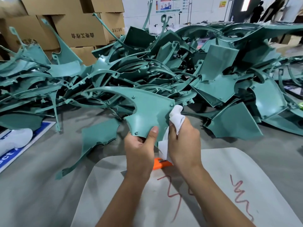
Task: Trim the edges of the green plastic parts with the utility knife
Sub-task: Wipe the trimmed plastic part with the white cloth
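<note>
Left hand point(139, 149): grips lower edge of green part point(147, 110), thumb pressed flat on its face near a screw boss, fingers curled behind.
Right hand point(183, 141): curled round white cloth point(176, 117), cloth bunched against right edge of part; tail of cloth hanging below the fist.
Part: held up in mid-air, tilted, above near edge of grey floor point(32, 185); curved arm sweeping up and left; several round bosses visible on face.
Knife point(161, 163): orange body, lying on white board point(229, 185) directly below both hands; mostly hidden by wrists; blade state not discernible. Held by neither hand.
Board: pale, rounded corners, red scribbles on surface, under both forearms.
Pile point(164, 66): large heap of matching green parts across the floor beyond the hands, tangled and overlapping.
Loose part point(96, 140): flat on floor, just left of left hand, apart from it.
Boxes point(68, 30): stacked cardboard cartons behind pile, upper left, printed characters on sides.
White bag point(14, 140): on blue sign point(37, 135), far left.
Background: people standing at upper right, small and unclear.
</note>
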A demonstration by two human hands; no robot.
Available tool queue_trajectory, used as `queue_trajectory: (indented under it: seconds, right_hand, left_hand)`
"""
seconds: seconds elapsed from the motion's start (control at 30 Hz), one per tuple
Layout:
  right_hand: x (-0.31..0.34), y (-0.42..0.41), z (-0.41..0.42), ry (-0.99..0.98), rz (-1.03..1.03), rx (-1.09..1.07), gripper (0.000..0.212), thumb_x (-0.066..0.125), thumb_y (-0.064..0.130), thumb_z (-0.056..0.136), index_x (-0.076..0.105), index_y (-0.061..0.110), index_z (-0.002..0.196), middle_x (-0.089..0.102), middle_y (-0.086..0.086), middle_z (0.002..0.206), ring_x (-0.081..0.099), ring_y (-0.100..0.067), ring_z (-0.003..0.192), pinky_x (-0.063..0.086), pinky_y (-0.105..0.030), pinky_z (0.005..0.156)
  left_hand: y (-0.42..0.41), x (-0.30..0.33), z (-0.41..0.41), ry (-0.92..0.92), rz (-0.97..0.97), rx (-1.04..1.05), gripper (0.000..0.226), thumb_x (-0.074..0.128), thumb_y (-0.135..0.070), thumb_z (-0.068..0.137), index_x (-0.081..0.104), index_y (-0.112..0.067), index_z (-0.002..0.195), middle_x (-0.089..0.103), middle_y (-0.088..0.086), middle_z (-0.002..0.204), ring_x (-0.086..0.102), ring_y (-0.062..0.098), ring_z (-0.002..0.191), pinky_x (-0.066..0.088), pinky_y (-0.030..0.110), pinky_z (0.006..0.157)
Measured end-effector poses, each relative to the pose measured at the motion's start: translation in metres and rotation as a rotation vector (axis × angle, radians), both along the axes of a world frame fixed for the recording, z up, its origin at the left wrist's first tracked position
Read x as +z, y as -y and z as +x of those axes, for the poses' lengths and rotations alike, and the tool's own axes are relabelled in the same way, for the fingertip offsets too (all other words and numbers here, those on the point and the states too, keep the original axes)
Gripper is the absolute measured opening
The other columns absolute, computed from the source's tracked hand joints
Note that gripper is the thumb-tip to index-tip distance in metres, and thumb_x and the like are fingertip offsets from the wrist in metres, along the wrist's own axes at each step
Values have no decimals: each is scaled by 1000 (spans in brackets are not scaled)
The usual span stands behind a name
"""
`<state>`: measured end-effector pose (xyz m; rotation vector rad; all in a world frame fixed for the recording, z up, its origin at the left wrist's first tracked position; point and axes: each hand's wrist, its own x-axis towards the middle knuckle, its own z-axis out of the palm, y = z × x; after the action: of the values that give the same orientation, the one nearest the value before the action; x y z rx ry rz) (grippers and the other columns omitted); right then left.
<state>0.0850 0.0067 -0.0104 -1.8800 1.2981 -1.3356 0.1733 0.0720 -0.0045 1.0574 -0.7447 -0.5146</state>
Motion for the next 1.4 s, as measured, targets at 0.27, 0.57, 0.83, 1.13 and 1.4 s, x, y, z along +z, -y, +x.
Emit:
queue_trajectory:
  seconds: [0.27, 0.57, 0.83, 1.13, 1.4]
  right_hand:
    - [9, 24, -22, 136, -49, -50, 25, 53, 34, 107, 51, 15, 91, 58, 3, 70, 54, -13, 64, 29, -31, 57]
    - [27, 32, -46, -409, -199, 228, 29, 40, 52, 105, 49, 24, 104, 63, 4, 89, 58, -28, 83, 46, -44, 70]
    - [45, 30, -55, -80, 113, 458, 25, 53, 42, 108, 56, 28, 88, 67, 11, 71, 64, -11, 65, 52, -34, 62]
    - [57, 25, -42, 259, 346, 651, 28, 50, 35, 111, 73, 34, 94, 73, 21, 76, 68, 7, 69, 51, -12, 61]
    - [51, 16, -32, 67, 69, 583, 33, 50, 25, 111, 52, 21, 144, 74, -8, 113, 67, -18, 104, 52, -29, 92]
  left_hand:
    - [-9, 4, 17, 112, 72, -340, 33, 70, -5, 89, 76, -30, 110, 78, 3, 112, 74, 22, 105, 60, 30, 83]
    - [-15, 0, 56, 106, 137, -499, 35, 77, -12, 84, 73, -13, 119, 75, 10, 120, 72, 27, 111, 59, 28, 83]
    - [-21, 3, 72, 154, 186, -514, 45, 78, -31, 78, 73, -22, 121, 73, 11, 123, 70, 29, 115, 59, 36, 87]
    - [-12, -1, 31, 168, 4, -356, 30, 56, -19, 98, 67, -17, 125, 74, 8, 121, 71, 25, 111, 58, 26, 85]
    - [-5, -8, 34, 305, -54, 99, 24, 59, -40, 98, 67, -34, 119, 74, -7, 117, 70, 14, 108, 58, 30, 90]
